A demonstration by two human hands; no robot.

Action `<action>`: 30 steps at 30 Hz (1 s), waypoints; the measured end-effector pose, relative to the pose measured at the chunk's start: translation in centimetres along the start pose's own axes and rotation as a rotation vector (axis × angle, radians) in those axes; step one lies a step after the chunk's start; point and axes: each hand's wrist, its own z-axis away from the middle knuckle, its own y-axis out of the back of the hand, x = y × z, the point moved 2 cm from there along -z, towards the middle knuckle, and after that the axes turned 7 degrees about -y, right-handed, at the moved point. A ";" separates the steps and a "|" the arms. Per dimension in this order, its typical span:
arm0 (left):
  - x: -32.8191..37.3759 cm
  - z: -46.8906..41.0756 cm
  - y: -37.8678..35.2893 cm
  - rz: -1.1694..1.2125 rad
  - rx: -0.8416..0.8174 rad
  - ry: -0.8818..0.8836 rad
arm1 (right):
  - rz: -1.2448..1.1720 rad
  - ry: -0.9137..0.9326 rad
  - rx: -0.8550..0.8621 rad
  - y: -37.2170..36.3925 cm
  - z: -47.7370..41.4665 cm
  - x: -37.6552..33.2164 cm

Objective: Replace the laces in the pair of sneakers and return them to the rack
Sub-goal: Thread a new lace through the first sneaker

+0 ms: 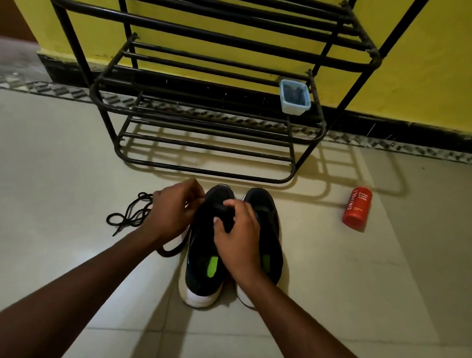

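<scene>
— Black uppers, white soles: where do the sneakers stand?

— On the tiled floor (pixel 68 158), side by side and close together, just in front of the rack (pixel 205 118). Each has its long axis running away from the person, heel near, toe toward the rack's lowest shelf.

— And the hands?

— Both are at the left sneaker (pixel 201 261); neither touches the right sneaker (pixel 266 207). The right hand (pixel 237 238) reaches in from the right and grips the left sneaker by its tongue, fingers and thumb curled round it. The left hand (pixel 174 208) sits against the shoe's left flank, up by the eyelets. Its fingertips are bunched together as for a pinch, but whether a lace end is in them cannot be told.

— Which lace goes in?

— Probably the dark lace (pixel 172 250) looping out on the floor under the left wrist, just beside that flank. It lies on the left hand's side, so that hand is the nearer one to feed it, across the shoe's axis, toward the right hand. A second black lace (pixel 128 214) lies tangled farther left, apart from the shoe.
</scene>
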 end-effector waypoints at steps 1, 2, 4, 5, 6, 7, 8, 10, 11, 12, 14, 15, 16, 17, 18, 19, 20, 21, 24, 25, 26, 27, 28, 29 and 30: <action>0.8 0.0 0.6 0.119 0.025 -0.007 | -0.035 0.020 -0.009 0.2 -0.6 -0.2; 1.8 0.1 1.1 0.223 0.044 -0.005 | -0.076 0.035 -0.050 0.3 -1.2 -0.5; 3.3 0.4 2.2 0.352 0.090 -0.023 | -0.173 0.067 -0.206 0.4 -2.2 -1.2; 4.0 0.6 2.8 0.390 0.114 -0.046 | -0.220 0.078 -0.279 0.4 -2.7 -1.6; 4.3 0.7 3.2 0.414 0.140 -0.071 | -0.258 0.085 -0.331 0.5 -3.0 -2.0; 4.4 0.7 3.6 0.423 0.162 -0.085 | -0.287 0.088 -0.352 0.6 -3.4 -2.4; 4.0 0.7 3.8 0.420 0.182 -0.080 | -0.309 0.080 -0.339 0.8 -3.7 -2.7; 2.5 0.8 4.1 0.389 0.201 -0.022 | -0.353 0.040 -0.237 1.4 -4.2 -3.0; 1.5 0.9 4.1 0.374 0.204 0.019 | -0.366 0.022 -0.170 1.7 -4.6 -2.9; 0.4 1.0 4.1 0.364 0.209 0.058 | -0.366 0.008 -0.111 2.0 -5.0 -2.8; -1.4 1.3 4.1 0.345 0.218 0.134 | -0.346 -0.011 -0.024 2.6 -5.7 -2.3; -2.2 1.4 4.0 0.324 0.213 0.178 | -0.344 -0.023 0.004 2.8 -6.0 -2.0; -3.0 1.7 3.9 0.282 0.203 0.215 | -0.349 -0.038 0.024 3.0 -6.2 -1.7; -3.6 2.0 3.9 0.222 0.187 0.245 | -0.352 -0.055 0.048 3.1 -6.3 -1.4; -4.1 2.3 3.8 0.171 0.168 0.266 | -0.355 -0.073 0.072 3.3 -6.5 -1.1; -4.5 2.6 3.8 0.131 0.148 0.278 | -0.357 -0.091 0.095 3.4 -6.7 -0.8; -4.9 2.9 3.8 0.113 0.128 0.284 | -0.360 -0.109 0.117 3.4 -6.7 -0.4; -5.4 3.2 3.9 0.106 0.111 0.286 | -0.362 -0.120 0.138 3.4 -6.8 -0.3; -6.5 4.1 4.0 0.051 0.072 0.294 | -0.415 -0.148 0.177 3.5 -6.7 0.1; -6.7 4.3 4.0 0.023 0.057 0.307 | -0.441 -0.155 0.168 3.4 -6.7 0.2; -6.9 4.4 3.9 0.008 0.046 0.322 | -0.460 -0.159 0.154 3.4 -6.7 0.3; -7.0 4.4 3.8 0.001 0.035 0.337 | -0.466 -0.157 0.141 3.3 -6.6 0.4; -7.0 4.4 3.8 0.003 0.031 0.343 | -0.447 -0.155 0.138 3.1 -6.5 0.6; -6.7 4.3 3.7 0.023 0.033 0.342 | -0.397 -0.148 0.148 3.1 -6.3 0.8; -6.4 4.1 3.6 0.073 0.042 0.337 | -0.323 -0.139 0.167 3.1 -5.9 0.9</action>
